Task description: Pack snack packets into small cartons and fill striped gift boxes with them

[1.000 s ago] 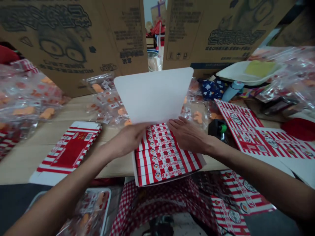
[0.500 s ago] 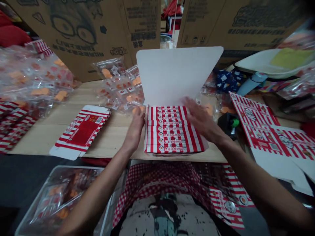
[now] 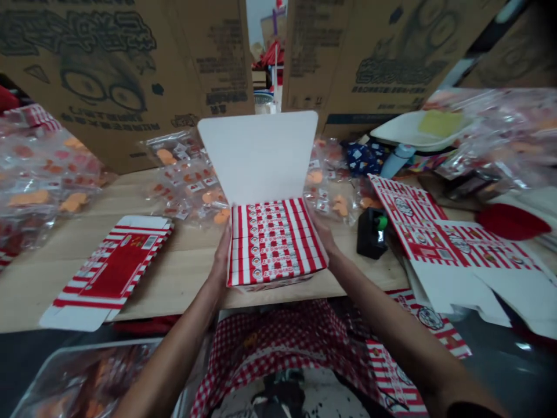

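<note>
An open box (image 3: 278,283) is standing at the near edge of the bench (image 3: 187,273), its white lid (image 3: 261,157) rising at the back. Striped packs (image 3: 274,241) are filling it in a row. The left hand (image 3: 220,255) and right hand (image 3: 322,233) are flanking the box, touching opposite sides; finger positions are partly hidden, so how firmly they are gripping cannot be told. A flattened carton (image 3: 117,267) is lying to the left.

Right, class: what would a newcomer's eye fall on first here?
At the centre, the open box with its raised white lid, filled with red-and-white striped packs. The left hand and right hand are at its sides. Behind stand large brown cartons.
</note>
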